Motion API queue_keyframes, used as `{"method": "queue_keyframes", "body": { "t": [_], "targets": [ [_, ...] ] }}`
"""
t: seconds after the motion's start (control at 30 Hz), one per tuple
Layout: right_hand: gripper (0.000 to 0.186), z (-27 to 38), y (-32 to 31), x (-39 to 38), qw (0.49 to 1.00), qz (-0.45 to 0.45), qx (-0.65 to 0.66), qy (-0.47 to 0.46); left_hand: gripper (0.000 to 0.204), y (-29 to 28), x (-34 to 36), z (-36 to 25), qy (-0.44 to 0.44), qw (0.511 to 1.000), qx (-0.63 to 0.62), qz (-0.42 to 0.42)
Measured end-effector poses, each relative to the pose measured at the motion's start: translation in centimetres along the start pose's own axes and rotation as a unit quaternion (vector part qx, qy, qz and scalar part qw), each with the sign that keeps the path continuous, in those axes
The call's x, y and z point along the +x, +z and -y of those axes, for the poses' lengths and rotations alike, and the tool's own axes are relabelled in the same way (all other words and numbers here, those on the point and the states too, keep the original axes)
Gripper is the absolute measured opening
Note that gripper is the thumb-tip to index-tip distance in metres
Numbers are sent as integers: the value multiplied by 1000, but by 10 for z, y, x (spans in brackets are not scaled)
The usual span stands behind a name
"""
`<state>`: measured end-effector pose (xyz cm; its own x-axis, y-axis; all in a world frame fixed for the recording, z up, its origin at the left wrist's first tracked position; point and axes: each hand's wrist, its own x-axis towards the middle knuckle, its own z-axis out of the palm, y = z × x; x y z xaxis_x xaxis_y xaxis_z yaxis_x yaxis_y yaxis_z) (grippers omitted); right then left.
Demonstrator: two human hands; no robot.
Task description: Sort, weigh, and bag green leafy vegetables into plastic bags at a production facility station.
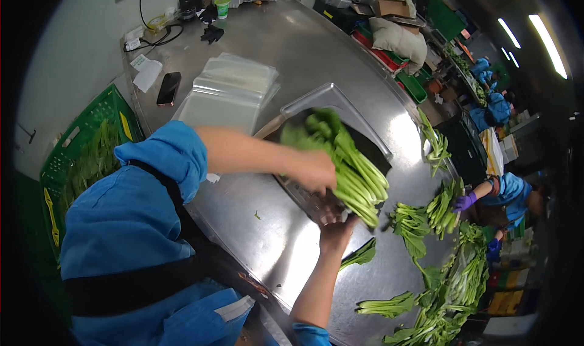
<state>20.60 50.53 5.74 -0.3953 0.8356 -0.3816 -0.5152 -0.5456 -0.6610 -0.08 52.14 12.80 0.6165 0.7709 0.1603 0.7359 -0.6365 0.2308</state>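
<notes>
A bunch of leafy greens (350, 169) with pale green stems lies slanted over a metal tray (331, 93), its leaves at the far end and cut stems toward me. My left hand (317, 172), smeared by motion, is curled against the near side of the bunch. Just below the stem ends is my right hand (334, 227), palm up, fingers apart and partly blurred. Something clear and shiny shows beside those fingers; I cannot make out what it is. One loose leafy stalk (360, 255) rests on the metal table (255, 206) near my right wrist.
Clear plastic bags (228, 93) are stacked beyond my left forearm, beside a phone (169, 89). A green crate (82, 124) of packed greens stands at left. More greens (462, 273) are heaped at right, where a co-worker's purple-gloved hand (465, 201) touches a bunch.
</notes>
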Motion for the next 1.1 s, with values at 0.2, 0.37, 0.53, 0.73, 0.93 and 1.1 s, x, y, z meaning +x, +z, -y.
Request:
{"method": "queue_keyframes", "body": {
  "t": [0.2,0.37,0.53,0.73,0.93,1.1],
  "targets": [
    [55,30,-38,-13,995,25,83,-44,24,25,16,2,-291,856,-381,-192],
    [67,20,-65,-21,963,-14,-262,-67,52,102,8,-50,-339,517,-780,-103],
    [114,20,-9,-62,682,52,-711,-163,98,115,-7,-139,-380,442,-772,-255],
    [110,-2,-39,-134,692,152,-702,-74,43,134,-111,-138,-144,848,-493,132],
    [111,-85,-55,-207,601,-4,-797,-55,16,97,-276,58,-576,768,-198,-198],
    [108,-139,-16,-202,584,-102,-797,-115,13,120,-317,104,-542,813,-101,-186]
  ]
}}
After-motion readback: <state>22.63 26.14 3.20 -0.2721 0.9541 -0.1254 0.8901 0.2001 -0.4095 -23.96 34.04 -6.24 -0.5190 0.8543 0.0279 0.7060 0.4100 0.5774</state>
